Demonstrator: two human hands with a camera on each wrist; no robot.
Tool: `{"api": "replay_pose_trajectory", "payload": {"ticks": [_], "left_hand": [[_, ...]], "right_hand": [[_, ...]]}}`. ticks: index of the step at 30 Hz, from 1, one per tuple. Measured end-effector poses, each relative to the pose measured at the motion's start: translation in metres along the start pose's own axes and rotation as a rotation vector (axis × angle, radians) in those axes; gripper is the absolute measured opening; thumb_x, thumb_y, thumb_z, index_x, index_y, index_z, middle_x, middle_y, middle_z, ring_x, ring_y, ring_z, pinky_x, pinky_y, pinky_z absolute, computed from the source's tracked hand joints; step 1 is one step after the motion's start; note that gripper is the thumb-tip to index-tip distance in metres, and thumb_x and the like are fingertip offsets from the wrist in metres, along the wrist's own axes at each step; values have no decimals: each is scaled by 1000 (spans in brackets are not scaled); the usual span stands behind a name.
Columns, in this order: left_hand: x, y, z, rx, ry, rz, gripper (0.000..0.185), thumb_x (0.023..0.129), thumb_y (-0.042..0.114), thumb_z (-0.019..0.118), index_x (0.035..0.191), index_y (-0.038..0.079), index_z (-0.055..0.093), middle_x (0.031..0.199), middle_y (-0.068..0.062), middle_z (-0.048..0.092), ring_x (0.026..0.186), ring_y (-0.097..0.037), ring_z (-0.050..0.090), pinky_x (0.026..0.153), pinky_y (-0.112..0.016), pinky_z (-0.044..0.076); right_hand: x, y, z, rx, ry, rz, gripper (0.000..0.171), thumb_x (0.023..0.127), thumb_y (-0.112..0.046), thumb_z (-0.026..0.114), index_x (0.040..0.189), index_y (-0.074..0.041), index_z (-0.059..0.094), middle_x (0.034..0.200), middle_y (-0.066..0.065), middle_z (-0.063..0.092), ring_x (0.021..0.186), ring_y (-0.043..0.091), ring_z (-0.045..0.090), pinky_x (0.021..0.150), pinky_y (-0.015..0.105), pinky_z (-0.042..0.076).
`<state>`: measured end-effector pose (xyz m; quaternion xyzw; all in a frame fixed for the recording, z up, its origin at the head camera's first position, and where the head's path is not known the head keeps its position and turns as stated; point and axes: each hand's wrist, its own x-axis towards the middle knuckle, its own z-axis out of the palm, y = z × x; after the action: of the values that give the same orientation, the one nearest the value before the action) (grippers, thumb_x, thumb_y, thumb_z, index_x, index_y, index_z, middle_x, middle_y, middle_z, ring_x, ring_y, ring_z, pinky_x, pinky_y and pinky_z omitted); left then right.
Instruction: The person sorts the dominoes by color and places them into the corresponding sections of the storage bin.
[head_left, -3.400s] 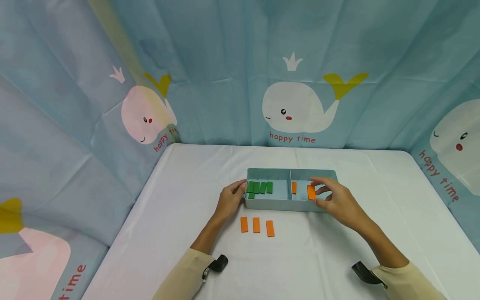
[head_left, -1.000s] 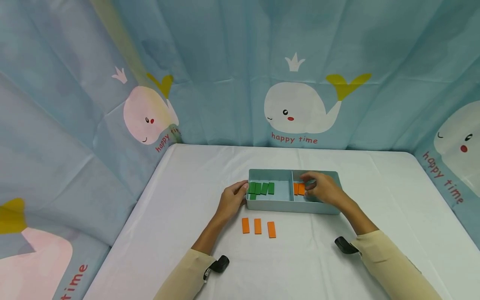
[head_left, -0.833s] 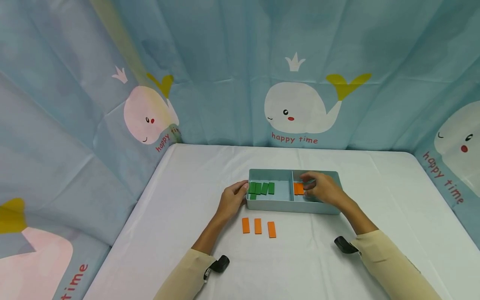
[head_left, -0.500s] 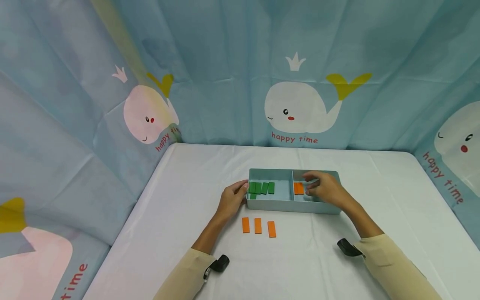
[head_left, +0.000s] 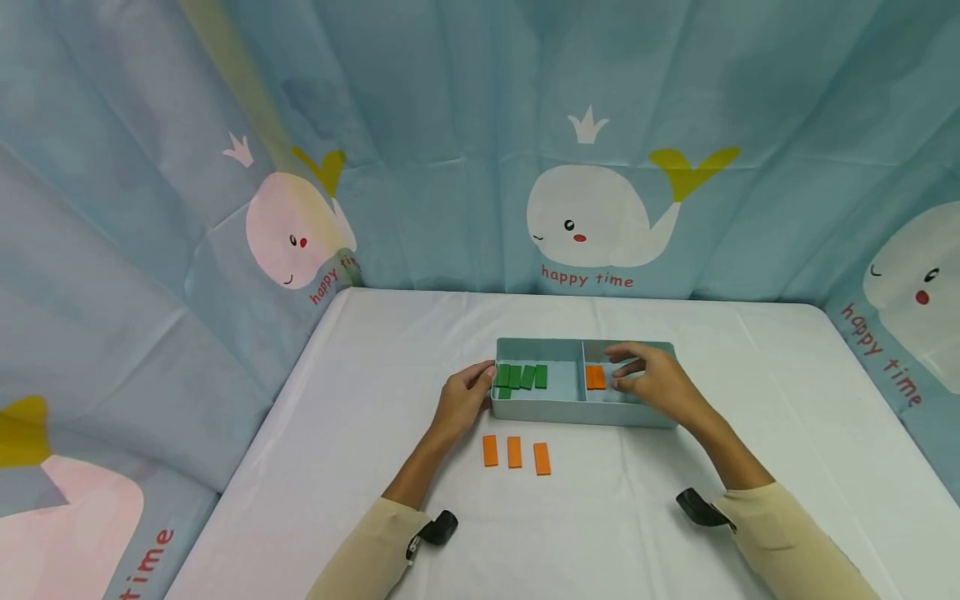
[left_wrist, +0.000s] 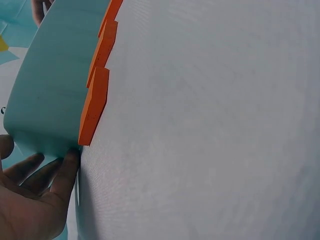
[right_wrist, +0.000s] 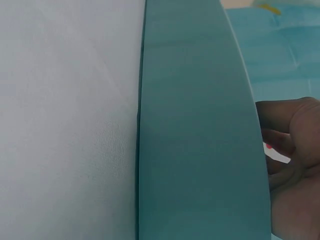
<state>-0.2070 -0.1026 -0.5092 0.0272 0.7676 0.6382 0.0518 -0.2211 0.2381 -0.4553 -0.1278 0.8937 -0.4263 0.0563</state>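
Note:
A teal two-part tray point(head_left: 585, 412) stands mid-table. Several green blocks point(head_left: 521, 377) lie in its left compartment and two orange blocks point(head_left: 595, 377) side by side in its right one. My left hand point(head_left: 468, 392) rests with straight fingers against the tray's left end; the left wrist view shows this left hand point(left_wrist: 30, 200) against the tray wall point(left_wrist: 55, 75). My right hand point(head_left: 645, 379) hovers over the right compartment just right of the orange pair, fingers relaxed and holding nothing. Three more orange blocks point(head_left: 513, 452) lie in a row on the cloth before the tray, seen edge-on as orange blocks point(left_wrist: 97, 105).
A white cloth point(head_left: 420, 333) covers the table, with bare cloth on all sides of the tray. Blue whale-print curtains point(head_left: 585, 225) enclose the back and both sides. The right wrist view shows the tray's outer wall point(right_wrist: 200, 125) and my right hand point(right_wrist: 290, 150) behind it.
My right hand carried an orange block leftward, set it beside the first one in the right compartment, let go and drew back slightly. My left hand stayed at the tray's end.

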Motion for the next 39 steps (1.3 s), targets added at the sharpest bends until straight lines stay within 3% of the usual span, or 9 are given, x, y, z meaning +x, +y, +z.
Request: {"api": "replay_pose_trajectory", "payload": {"ticks": [8,20,31,39], "left_hand": [[0,1,0,15,7,2,53,112,41,56,153,7,57,150,-12,62,134,-28,63,99,-36,62],[1,3,1,5,0,-4,51,113,34,54,154,3,54,153,-19,58,137,-35,60,99,-39,62],[-20,40,0,6,-9,0,47,114,22,53,151,-6,53,150,-26,58,136,-41,59,97,-37,62],[-20,41,0,12,-10,-9,49,114,25,53,153,-5,52,152,-25,57,136,-40,59,98,-38,61]], "right_hand": [[-8,-5,0,2,42,-40,45,98,-6,75,142,-5,64,139,16,68,112,31,72,85,32,62],[-20,-12,4,102,75,-104,45,99,-5,74,142,-3,63,133,17,69,108,29,72,81,23,62],[-31,-18,14,164,91,-187,43,99,-5,76,140,-4,65,128,17,70,102,22,74,82,21,62],[-37,-22,24,188,60,-257,43,98,-7,78,139,-7,67,125,12,72,102,20,73,84,23,62]]}}
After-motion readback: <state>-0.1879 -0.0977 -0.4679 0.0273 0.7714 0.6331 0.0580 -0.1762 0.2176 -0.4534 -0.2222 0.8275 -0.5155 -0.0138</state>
